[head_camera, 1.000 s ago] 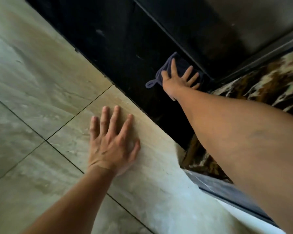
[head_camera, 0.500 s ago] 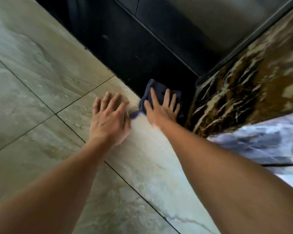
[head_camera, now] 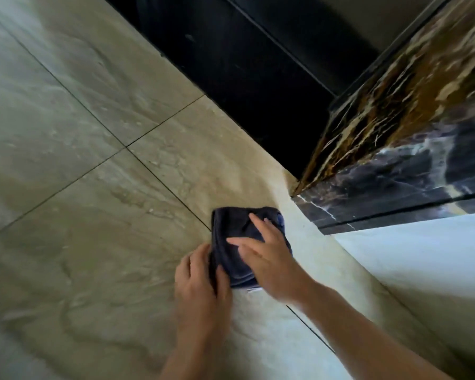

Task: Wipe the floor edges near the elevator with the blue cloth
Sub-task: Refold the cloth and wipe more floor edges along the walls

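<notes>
No words or numbers can be read here. A little white tag (head_camera: 255, 290) sticks out from under the blue cloth (head_camera: 231, 229), but it is too blurry to read.

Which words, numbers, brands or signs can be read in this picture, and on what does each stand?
None can be read.
Floor tiles, marble wall, blue cloth: no words or numbers visible.
Small white tag at the cloth's near edge: too small and blurred to read.

The folded dark-blue cloth (head_camera: 232, 229) lies on the beige marble-tile floor (head_camera: 93, 215), left of the dark veined stone pillar (head_camera: 395, 138). The right hand (head_camera: 272, 261) rests on top and the left hand (head_camera: 200, 292) grips its near-left edge.
</notes>
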Action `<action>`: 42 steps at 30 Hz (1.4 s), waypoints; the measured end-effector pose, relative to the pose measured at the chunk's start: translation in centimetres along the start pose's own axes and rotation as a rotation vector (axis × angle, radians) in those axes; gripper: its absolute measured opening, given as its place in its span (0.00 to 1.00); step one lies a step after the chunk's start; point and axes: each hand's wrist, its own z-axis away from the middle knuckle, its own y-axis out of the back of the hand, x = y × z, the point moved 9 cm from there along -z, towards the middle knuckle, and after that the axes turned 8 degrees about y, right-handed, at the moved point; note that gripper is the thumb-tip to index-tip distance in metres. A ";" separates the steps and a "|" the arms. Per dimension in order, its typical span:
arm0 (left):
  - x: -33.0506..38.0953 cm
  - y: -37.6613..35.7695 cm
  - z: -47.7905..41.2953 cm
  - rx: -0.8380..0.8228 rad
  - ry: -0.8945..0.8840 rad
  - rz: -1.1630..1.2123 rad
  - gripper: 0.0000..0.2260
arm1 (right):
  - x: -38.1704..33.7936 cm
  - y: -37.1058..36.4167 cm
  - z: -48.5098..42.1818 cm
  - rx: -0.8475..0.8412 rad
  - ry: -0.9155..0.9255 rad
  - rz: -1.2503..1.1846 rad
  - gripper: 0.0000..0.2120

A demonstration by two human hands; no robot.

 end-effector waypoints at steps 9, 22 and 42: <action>1.3 -3.6 -2.5 -0.423 0.551 -0.263 0.08 | 5.3 1.5 2.5 0.319 -0.648 -0.447 0.24; 18.6 12.7 -17.1 -0.377 0.512 0.024 0.13 | -15.9 19.5 -9.1 0.167 -0.276 -0.836 0.14; 28.9 23.2 -49.6 -0.606 0.349 0.648 0.11 | -38.9 40.9 -32.8 0.529 -0.080 0.178 0.12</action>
